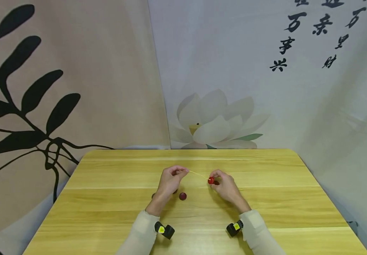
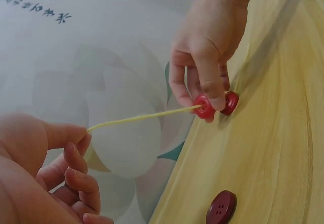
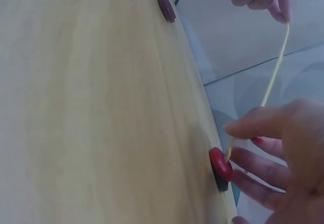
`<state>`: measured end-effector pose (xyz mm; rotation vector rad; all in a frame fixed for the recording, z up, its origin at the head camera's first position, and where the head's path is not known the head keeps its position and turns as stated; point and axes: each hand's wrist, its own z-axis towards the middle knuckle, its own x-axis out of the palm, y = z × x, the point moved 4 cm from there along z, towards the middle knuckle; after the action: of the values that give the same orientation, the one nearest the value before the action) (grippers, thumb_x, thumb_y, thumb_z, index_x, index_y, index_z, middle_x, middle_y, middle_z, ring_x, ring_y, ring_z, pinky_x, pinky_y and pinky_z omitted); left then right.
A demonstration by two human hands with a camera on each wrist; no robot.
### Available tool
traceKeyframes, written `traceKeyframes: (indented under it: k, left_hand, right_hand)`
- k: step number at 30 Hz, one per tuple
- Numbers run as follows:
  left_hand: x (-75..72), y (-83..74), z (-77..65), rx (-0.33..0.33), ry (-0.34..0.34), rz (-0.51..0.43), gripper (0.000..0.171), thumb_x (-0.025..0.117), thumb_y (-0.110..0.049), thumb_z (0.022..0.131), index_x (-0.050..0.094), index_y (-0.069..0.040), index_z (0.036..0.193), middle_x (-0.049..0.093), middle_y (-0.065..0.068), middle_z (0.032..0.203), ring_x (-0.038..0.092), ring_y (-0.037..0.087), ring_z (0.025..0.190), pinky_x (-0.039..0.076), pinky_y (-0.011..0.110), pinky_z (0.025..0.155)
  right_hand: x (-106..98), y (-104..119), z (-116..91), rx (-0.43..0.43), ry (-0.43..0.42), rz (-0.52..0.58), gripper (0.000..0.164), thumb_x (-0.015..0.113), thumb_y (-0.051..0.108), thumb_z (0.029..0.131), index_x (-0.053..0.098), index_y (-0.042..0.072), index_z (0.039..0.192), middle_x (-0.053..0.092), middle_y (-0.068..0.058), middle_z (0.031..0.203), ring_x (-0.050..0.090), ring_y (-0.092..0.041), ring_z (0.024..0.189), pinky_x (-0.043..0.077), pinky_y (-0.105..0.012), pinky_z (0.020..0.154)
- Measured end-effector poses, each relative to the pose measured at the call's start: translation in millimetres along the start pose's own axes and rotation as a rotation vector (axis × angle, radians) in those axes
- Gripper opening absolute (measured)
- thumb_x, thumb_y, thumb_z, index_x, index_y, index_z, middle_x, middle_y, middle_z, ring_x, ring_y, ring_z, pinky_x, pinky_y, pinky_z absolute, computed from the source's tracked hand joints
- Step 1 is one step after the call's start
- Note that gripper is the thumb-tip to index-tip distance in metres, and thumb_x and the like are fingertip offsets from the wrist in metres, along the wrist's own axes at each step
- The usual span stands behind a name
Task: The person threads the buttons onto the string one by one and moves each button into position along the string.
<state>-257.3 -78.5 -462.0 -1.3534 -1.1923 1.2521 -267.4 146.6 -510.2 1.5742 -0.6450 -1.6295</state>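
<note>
My left hand (image 1: 169,181) pinches the end of a yellow string (image 2: 142,117) between thumb and index finger. Between the hands the string runs nearly straight, into a hole of a red button (image 2: 205,106). My right hand (image 1: 227,187) pinches this button. A second red button (image 2: 231,103) is just behind it, under the right fingers; the right wrist view shows the string meeting that red button (image 3: 219,164) too. Beyond the right hand a bit of yellow string (image 1: 240,189) lies on the table. Fingers hide part of both buttons.
A dark red button (image 1: 182,196) with several holes lies on the wooden table (image 1: 266,166), right of the left wrist. More dark buttons (image 1: 153,195) are partly hidden by the left hand. Printed cloth (image 1: 122,71) hangs behind the table's far edge.
</note>
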Motion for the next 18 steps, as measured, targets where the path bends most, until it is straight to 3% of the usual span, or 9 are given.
traceKeyframes:
  k: [4,18]
  left_hand:
    - [0.5,-0.7,0.3,0.001,-0.001,0.004,0.015,0.069,-0.020,0.093,0.073,-0.006,0.098,0.056,0.000,0.079,0.041,0.011,0.058,0.032,0.021,0.051]
    - [-1.3,-2.2,-1.0,-0.007,-0.002,0.013,0.016,0.069,-0.022,0.094,0.073,-0.008,0.099,0.055,0.000,0.078,0.042,0.012,0.059,0.031,0.022,0.050]
  right_hand:
    - [1.6,-4.6,-0.1,-0.009,0.032,0.006,0.029,0.075,-0.007,0.081,0.064,0.011,0.101,0.071,-0.002,0.102,0.067,-0.025,0.104,0.050,-0.047,0.093]
    - [2.3,-8.0,-0.8,-0.009,0.096,-0.033,0.029,0.076,-0.006,0.079,0.065,0.011,0.100,0.068,0.001,0.099,0.060,-0.017,0.095,0.048,-0.043,0.091]
